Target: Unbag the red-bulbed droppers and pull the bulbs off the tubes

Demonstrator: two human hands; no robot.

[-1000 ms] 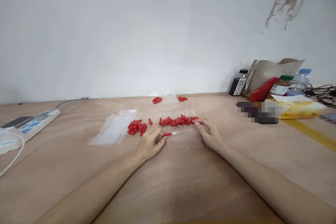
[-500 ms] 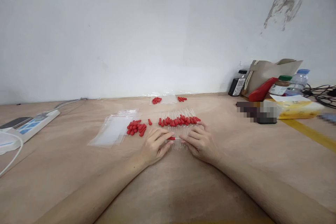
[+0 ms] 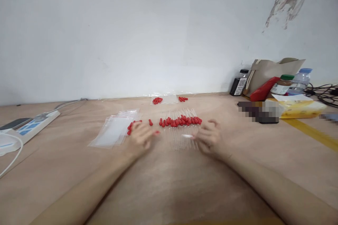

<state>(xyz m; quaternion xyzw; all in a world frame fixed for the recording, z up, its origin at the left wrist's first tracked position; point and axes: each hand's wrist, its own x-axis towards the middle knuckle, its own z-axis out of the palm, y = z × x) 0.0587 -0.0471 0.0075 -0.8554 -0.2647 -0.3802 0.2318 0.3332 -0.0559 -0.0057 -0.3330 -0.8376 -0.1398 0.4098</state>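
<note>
My left hand [image 3: 139, 138] is blurred and pinches a small red rubber bulb [image 3: 156, 133] at its fingertips. It covers part of a pile of loose red bulbs [image 3: 130, 126]. My right hand [image 3: 208, 137] is closed on a clear glass tube [image 3: 187, 135], held level and pointing left. The hands are apart, with clear tubes [image 3: 179, 142] lying on the wooden table [image 3: 169, 182] between them. Just beyond is a row of droppers with red bulbs [image 3: 181, 121]. One red bulb [image 3: 150, 122] lies alone.
Clear zip bags [image 3: 116, 130] lie to the left. Two small bags with red bulbs [image 3: 158, 100] sit by the wall. A power strip [image 3: 31, 125] and phone [image 3: 15, 122] are far left. A tan bag [image 3: 274, 72], bottles [image 3: 299, 81], tissue pack [image 3: 299, 108] and cables [image 3: 324, 93] crowd the right.
The hands met at the dropper's red end, then pulled apart. The red bulb went left with my left hand and the clear tube went right with my right hand.
</note>
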